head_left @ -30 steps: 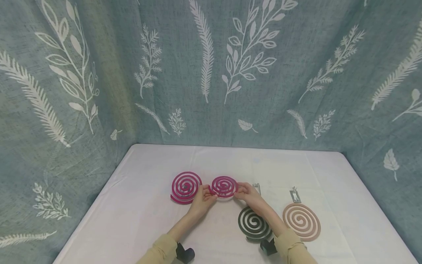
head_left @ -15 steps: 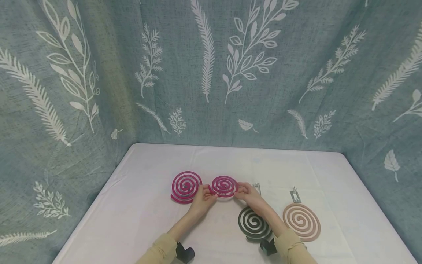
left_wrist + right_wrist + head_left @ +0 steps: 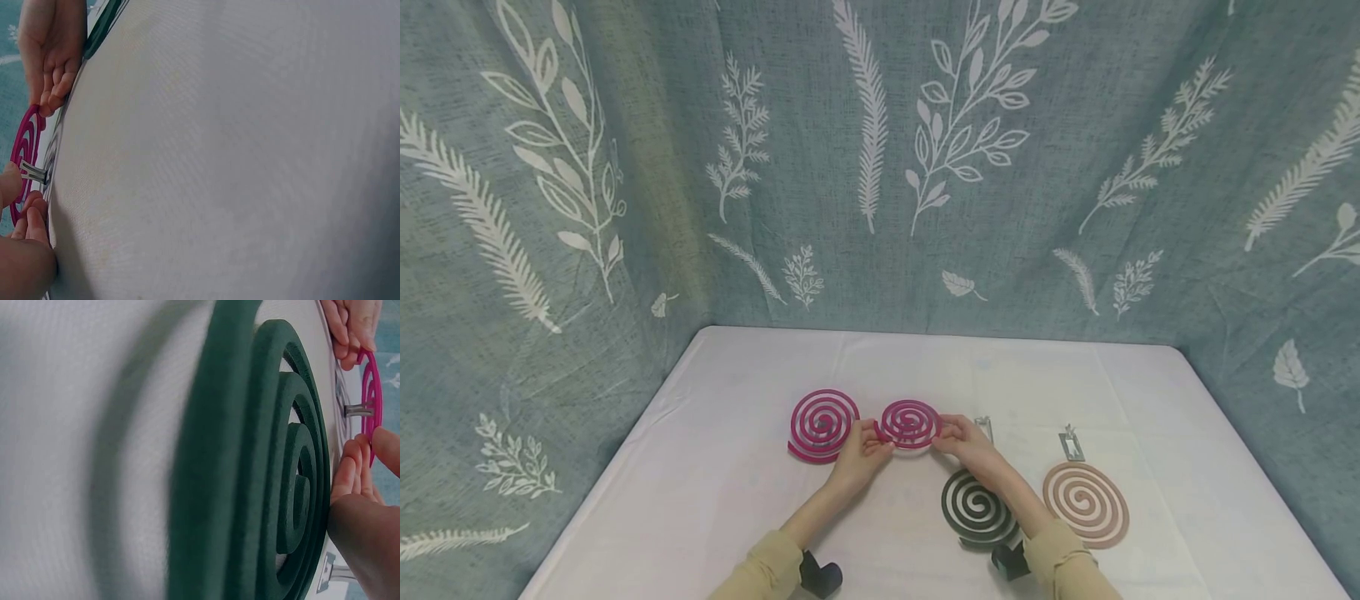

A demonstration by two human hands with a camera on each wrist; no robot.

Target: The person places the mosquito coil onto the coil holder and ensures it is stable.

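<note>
A magenta mosquito coil point(image 3: 904, 404) is held level between both hands, near the middle of the table. My left hand point(image 3: 856, 460) pinches its left rim; fingers and thumb of my right hand point(image 3: 973, 447) grip the opposite rim. Under the coil, a small metal stand point(image 3: 34, 172) rises from the table and meets it in the left wrist view. The same metal stand point(image 3: 357, 410) shows in the right wrist view. Just left of the left hand is a second magenta coil point(image 3: 800, 408), partly behind the fingertips.
A dark green coil point(image 3: 951, 504) lies below the right forearm, partly covered by it. Right of that lies a tan coil point(image 3: 1122, 508), with a metal stand point(image 3: 1072, 446) behind it. Another metal stand point(image 3: 986, 428) shows behind the right hand. A patterned curtain point(image 3: 880, 275) borders the white table point(image 3: 715, 467).
</note>
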